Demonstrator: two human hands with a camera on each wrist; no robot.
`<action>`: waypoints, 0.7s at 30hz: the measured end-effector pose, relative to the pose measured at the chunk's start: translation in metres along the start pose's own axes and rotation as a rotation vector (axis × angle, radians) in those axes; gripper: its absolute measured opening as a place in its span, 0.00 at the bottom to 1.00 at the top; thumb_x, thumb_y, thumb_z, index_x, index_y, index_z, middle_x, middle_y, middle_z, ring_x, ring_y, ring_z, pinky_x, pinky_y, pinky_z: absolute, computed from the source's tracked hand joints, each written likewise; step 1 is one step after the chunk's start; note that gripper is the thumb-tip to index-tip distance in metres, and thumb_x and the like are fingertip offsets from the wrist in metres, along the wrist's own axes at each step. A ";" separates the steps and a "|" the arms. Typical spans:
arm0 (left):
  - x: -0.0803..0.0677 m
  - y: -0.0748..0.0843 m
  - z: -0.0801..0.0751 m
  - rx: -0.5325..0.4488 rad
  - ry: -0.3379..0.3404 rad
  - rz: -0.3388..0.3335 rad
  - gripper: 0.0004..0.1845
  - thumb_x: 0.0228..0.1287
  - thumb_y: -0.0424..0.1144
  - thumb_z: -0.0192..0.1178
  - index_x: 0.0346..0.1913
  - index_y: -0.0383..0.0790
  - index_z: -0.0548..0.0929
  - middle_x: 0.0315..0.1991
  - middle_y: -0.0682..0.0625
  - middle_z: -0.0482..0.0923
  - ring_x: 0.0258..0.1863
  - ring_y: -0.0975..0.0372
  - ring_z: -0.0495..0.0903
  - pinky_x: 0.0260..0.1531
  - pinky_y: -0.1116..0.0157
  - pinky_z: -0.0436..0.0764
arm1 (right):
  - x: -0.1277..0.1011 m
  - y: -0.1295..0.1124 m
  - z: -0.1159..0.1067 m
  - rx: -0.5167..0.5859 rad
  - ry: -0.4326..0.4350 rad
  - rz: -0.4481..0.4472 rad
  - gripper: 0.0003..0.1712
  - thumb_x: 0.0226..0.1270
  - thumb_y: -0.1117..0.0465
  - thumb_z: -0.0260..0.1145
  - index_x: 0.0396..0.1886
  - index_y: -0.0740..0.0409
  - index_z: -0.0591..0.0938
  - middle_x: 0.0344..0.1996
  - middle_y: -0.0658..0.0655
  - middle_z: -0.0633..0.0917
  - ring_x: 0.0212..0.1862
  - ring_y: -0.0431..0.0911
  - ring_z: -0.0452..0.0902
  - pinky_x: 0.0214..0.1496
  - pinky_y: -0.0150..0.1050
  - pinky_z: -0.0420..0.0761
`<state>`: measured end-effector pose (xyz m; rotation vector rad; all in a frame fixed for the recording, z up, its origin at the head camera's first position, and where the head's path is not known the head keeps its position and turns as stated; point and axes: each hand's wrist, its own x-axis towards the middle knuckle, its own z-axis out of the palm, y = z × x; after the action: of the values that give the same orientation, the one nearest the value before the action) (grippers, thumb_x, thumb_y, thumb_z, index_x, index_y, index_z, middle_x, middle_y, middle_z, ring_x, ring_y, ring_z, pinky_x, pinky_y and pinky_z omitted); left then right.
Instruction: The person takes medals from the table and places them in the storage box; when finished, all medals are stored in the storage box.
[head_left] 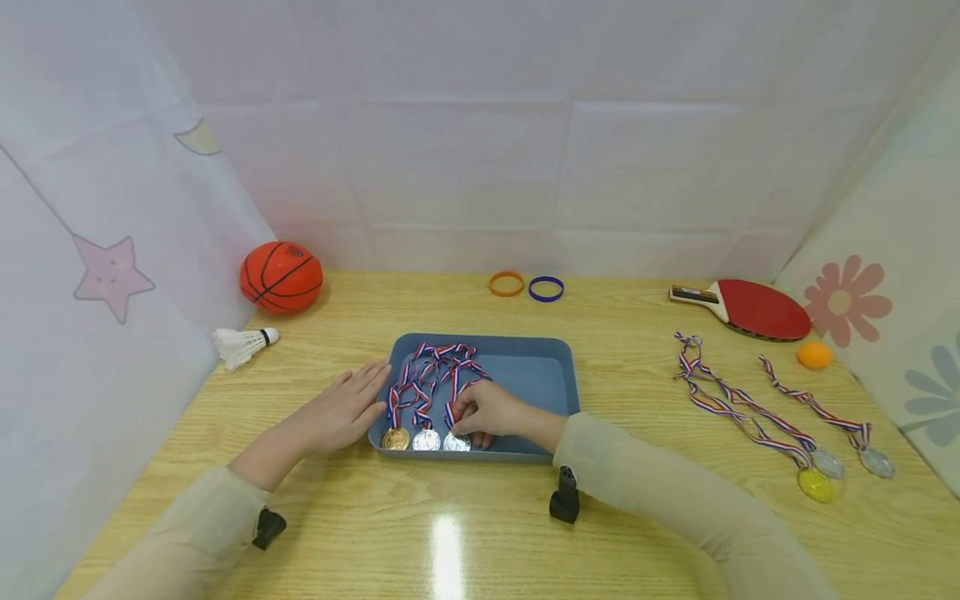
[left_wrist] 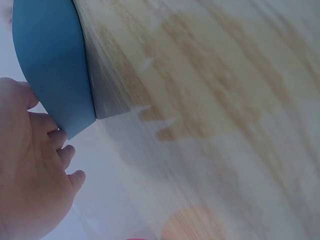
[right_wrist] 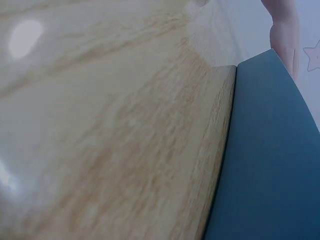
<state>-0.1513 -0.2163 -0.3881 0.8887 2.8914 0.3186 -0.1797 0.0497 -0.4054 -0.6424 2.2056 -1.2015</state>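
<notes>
Three medals lie in a row along the near wall of the blue tray in the head view: a gold medal, a silver medal and a second silver medal, their striped ribbons fanned toward the tray's far left corner. The right hand reaches into the tray, fingers curled and pinching that last medal's ribbon just above the disc, apparently to lay it straight. The left hand lies flat with straight fingers against the tray's left edge, likely steadying it. Three more medals lie near the table's right edge. The left wrist view shows relaxed fingers touching the tray's outer wall. The right wrist view shows only tray and tabletop.
</notes>
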 end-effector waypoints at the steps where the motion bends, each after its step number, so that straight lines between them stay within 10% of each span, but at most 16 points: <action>1: 0.000 0.000 0.000 0.001 0.000 0.000 0.30 0.74 0.46 0.38 0.69 0.28 0.51 0.70 0.38 0.47 0.68 0.45 0.45 0.63 0.46 0.47 | 0.000 0.000 0.000 -0.003 0.000 0.000 0.04 0.55 0.69 0.68 0.26 0.64 0.80 0.18 0.54 0.82 0.12 0.42 0.73 0.16 0.38 0.78; 21: -0.001 0.005 -0.003 -0.012 -0.002 -0.002 0.30 0.73 0.43 0.40 0.69 0.27 0.52 0.70 0.37 0.47 0.68 0.44 0.46 0.63 0.46 0.47 | -0.065 -0.005 -0.073 -0.010 0.081 -0.138 0.13 0.61 0.61 0.65 0.42 0.65 0.80 0.28 0.56 0.81 0.23 0.54 0.78 0.24 0.45 0.81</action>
<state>-0.1481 -0.2134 -0.3841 0.8840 2.8851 0.3340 -0.1788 0.1324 -0.3524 -0.7745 2.2664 -1.3065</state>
